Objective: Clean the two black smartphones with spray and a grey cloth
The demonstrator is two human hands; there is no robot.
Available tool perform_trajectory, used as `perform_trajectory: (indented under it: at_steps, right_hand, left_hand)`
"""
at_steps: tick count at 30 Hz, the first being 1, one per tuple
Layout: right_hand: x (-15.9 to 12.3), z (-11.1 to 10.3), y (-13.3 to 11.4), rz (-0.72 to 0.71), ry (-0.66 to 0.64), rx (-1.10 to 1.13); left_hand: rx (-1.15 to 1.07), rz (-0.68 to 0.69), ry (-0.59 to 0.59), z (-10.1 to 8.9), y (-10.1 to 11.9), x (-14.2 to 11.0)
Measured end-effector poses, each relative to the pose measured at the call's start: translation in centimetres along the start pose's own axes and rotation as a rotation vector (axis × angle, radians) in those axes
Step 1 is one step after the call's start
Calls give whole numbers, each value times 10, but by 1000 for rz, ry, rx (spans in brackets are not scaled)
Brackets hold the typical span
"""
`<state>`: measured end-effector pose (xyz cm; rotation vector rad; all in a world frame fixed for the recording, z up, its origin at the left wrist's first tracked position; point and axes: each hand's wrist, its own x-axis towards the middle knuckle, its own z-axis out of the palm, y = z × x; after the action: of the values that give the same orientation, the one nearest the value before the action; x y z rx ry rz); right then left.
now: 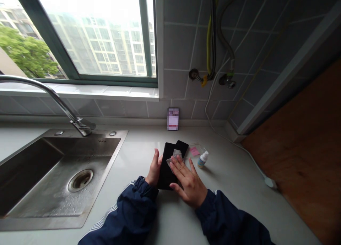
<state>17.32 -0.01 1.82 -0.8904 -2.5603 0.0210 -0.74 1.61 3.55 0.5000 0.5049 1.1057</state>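
Note:
A flat black tablet [165,174] lies under my hands at the counter's middle. My left hand [153,171] steadies its left edge, thumb pointing up and the other fingers partly hidden by the tablet. Across its upper right part, my right hand [188,182] presses a thin greyish cloth [177,152] with fingers laid nearly flat and the thumb apart. Past the tablet's top right corner is a smaller black phone-like slab [182,145]. Beside that sits a pink square [194,151] on a clear sheet or case. A small white-capped bottle [203,160] stands right of my right hand.
A steel sink [101,188] with a curved tap [60,101] is set into the counter [231,188] at left. A phone with a lit screen [173,119] leans on the back wall. A white cable [243,147] runs to a plug at right, near a wooden panel [301,152].

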Motion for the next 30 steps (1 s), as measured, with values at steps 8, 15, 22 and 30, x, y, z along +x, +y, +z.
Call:
perform_trajectory:
  at_steps: [8,15,22,30]
  right_hand:
    - [-1,4,5,131,120,-30]
    - [0,5,6,127,132,8]
    - [0,2,3,84,120,60]
    - [-1,4,9,132,190,70]
  left_hand:
    - [130,27,-53,3,-12,-1]
    - [351,142,-109,4,-21,-4]
    - [523,165,-138,2,-29,-4]
    - [611,161,-182,5,-31,-6]
